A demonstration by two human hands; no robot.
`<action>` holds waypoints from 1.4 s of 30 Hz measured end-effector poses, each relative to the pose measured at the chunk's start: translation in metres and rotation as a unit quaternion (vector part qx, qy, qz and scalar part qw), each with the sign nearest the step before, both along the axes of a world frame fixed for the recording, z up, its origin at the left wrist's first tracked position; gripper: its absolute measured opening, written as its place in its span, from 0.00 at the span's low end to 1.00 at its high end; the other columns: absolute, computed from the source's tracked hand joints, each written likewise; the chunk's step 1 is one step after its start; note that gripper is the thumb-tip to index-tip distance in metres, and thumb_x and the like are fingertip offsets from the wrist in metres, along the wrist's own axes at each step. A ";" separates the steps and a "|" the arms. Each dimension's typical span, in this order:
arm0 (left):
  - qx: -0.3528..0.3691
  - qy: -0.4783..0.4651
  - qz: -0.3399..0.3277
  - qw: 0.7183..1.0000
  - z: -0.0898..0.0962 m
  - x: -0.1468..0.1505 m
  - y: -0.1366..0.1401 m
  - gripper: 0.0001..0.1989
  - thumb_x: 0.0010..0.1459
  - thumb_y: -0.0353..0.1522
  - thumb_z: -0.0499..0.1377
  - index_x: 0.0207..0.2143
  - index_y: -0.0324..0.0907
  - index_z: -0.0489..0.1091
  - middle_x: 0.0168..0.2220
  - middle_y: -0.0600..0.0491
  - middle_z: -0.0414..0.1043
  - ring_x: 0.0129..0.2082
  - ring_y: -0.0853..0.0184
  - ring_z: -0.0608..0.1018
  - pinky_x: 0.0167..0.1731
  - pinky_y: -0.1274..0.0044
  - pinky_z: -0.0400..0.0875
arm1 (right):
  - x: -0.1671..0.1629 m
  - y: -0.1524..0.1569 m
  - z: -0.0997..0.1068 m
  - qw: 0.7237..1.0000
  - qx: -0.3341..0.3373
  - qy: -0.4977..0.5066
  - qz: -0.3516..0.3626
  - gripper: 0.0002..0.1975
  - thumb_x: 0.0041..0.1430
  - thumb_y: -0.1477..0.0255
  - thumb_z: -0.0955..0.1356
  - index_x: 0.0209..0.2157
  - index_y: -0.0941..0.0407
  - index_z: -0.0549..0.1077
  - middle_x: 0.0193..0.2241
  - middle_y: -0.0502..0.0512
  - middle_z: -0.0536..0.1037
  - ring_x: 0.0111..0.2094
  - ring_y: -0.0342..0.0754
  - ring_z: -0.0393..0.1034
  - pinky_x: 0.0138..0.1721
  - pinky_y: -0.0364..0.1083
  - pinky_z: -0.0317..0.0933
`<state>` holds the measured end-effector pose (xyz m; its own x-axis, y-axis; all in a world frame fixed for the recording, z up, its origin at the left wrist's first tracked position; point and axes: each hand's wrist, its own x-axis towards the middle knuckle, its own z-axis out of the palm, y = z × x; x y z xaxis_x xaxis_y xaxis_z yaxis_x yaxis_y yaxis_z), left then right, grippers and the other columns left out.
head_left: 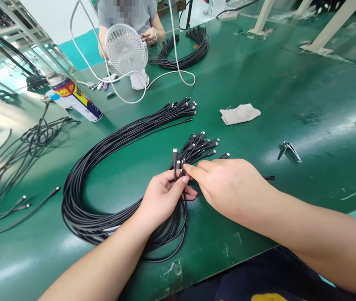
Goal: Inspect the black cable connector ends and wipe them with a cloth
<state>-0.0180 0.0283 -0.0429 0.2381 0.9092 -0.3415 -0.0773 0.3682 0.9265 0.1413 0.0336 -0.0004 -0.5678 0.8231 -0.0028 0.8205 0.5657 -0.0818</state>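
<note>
Clock positions are taken from the meeting point of the two hands. Left hand (164, 192): one, thumb and fingers pinching a few black cable ends (175, 155), metal tips upward. Right hand (232, 190): one, at 3 o'clock, index fingertip against the same ends; thumb hidden, so whether it pinches cannot be told. Black cable bundle (73, 188): one, U-shaped, bend at 9 o'clock, lower run passing beneath the left forearm, upper tips at 12 o'clock. Loose connectors (211, 153): a cluster, just beside the fingers, between 1 and 2 o'clock. Cloth piece (240, 114): one, pale, between 1 and 2 o'clock, farther out. Nail clipper (291, 151): one, metal, unfolded, 3 o'clock. Aerosol can (78, 100): one, 10 o'clock. Desk fan (126, 48): one, white, 11 o'clock. Second cable coil (198, 52): one, black, 12 o'clock, near a seated co-worker (105, 19) in grey. Tangled cables (41, 133): several, well apart, between 9 and 10 o'clock. Work table (291, 100): green, bearing all cables listed.
</note>
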 end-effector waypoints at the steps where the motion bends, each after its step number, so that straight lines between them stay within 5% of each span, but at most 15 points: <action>1: -0.002 -0.002 -0.002 1.000 0.000 0.000 0.000 0.15 0.51 0.40 0.65 0.34 0.36 0.74 0.24 0.53 0.75 0.24 0.67 0.79 0.29 0.73 0.79 | 0.000 0.000 0.000 1.000 0.005 0.003 0.002 0.20 0.56 0.77 0.66 0.51 0.59 0.73 0.37 0.57 0.81 0.30 0.48 0.75 0.26 0.45 0.55; 29: -0.030 -0.012 0.004 0.999 0.005 -0.002 0.000 0.20 0.48 0.42 0.68 0.37 0.35 0.75 0.22 0.52 0.76 0.25 0.65 0.80 0.34 0.69 0.79 | 0.003 0.004 -0.004 0.997 0.043 0.063 -0.010 0.13 0.59 0.77 0.64 0.45 0.58 0.75 0.36 0.55 0.80 0.29 0.45 0.74 0.26 0.43 0.54; 32: -0.030 -0.007 0.002 1.000 0.005 -0.003 0.000 0.20 0.48 0.42 0.67 0.37 0.36 0.75 0.22 0.52 0.76 0.25 0.65 0.80 0.33 0.70 0.79 | 0.003 0.009 -0.002 0.994 0.014 0.108 -0.031 0.12 0.60 0.76 0.63 0.44 0.57 0.75 0.36 0.55 0.80 0.31 0.46 0.73 0.27 0.43 0.55; 38: -0.019 0.004 -0.016 1.000 0.004 -0.003 0.001 0.18 0.50 0.42 0.66 0.35 0.36 0.74 0.22 0.51 0.76 0.24 0.66 0.79 0.31 0.73 0.78 | 0.004 0.023 -0.002 0.959 -0.149 0.235 -0.048 0.09 0.63 0.72 0.63 0.35 0.56 0.75 0.30 0.50 0.77 0.28 0.42 0.67 0.29 0.41 0.54; 42: -0.013 0.018 -0.027 0.999 0.005 -0.004 0.001 0.16 0.51 0.41 0.65 0.32 0.36 0.73 0.21 0.51 0.76 0.21 0.68 0.78 0.27 0.77 0.76 | 0.005 0.030 -0.006 0.949 -0.159 0.272 0.001 0.10 0.62 0.75 0.63 0.30 0.59 0.75 0.28 0.52 0.76 0.29 0.42 0.66 0.32 0.41 0.55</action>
<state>-0.0215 0.0290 -0.0380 0.2730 0.8862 -0.3742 -0.0230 0.3949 0.9184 0.1464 0.0634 -0.0065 -0.5578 0.8289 0.0424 0.6074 0.4426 -0.6596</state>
